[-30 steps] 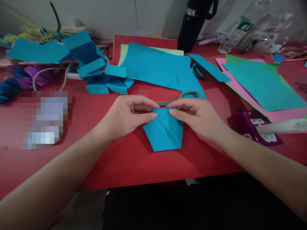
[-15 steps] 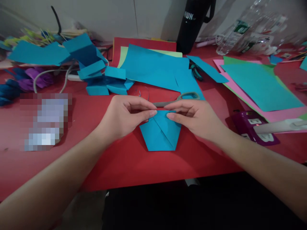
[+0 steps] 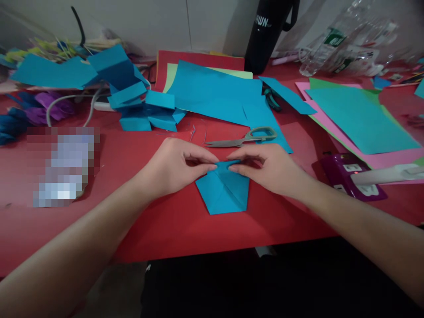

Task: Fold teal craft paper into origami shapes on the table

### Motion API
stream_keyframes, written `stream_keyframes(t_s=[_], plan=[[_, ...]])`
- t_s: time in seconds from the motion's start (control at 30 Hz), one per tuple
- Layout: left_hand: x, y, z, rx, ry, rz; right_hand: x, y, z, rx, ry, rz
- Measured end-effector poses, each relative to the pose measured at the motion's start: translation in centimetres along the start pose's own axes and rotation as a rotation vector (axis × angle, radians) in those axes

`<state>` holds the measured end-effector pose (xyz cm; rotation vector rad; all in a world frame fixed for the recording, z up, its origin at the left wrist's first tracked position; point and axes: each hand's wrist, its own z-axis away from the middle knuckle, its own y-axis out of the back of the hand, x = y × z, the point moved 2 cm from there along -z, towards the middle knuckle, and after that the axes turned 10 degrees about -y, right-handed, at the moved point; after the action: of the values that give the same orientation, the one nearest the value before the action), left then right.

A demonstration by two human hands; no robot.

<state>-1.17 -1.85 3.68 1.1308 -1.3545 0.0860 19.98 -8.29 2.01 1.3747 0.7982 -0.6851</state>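
Observation:
A folded blue paper piece (image 3: 225,192) with creases across its face is held near the front edge of the red table (image 3: 159,229). Its upper left corner is pinched between the thumb and fingers of my left hand (image 3: 175,165). My right hand (image 3: 271,170) pinches the upper right corner in the same way. Just beyond my fingers lie scissors (image 3: 245,139), closed, with blades toward the left and grey-green handles toward the right. The fingertips hide part of the paper's top edge.
Folded blue pieces (image 3: 132,104) and large blue sheets (image 3: 212,92) lie behind. A blurred phone-like object (image 3: 66,168) is at left, a purple power strip (image 3: 351,176) at right. A black bottle (image 3: 265,37) and clear plastic bottles (image 3: 334,39) stand at the back.
Both hands and the blue paper have moved slightly toward me. The paper's top edge looks more tilted or bent, and more of the scissors shows.

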Motion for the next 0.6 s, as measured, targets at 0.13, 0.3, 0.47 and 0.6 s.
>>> stream_keyframes(t_s=[0.13,0.3,0.47,0.6], plan=[[0.1,-0.2,0.2,-0.015,-0.154,-0.094,0.0,-0.2,0.2,-0.050,-0.008,0.048],[-0.2,-0.5,0.3,-0.075,-0.313,-0.148,0.2,-0.7,-0.1,-0.025,0.113,0.201],[0.4,-0.3,0.3,-0.153,-0.439,-0.204,-0.5,-0.9,0.6,-0.018,0.371,0.482],[1.0,-0.3,0.5,-0.258,-0.494,-0.335,-1.7,-1.0,1.9,-0.066,0.464,0.792]])
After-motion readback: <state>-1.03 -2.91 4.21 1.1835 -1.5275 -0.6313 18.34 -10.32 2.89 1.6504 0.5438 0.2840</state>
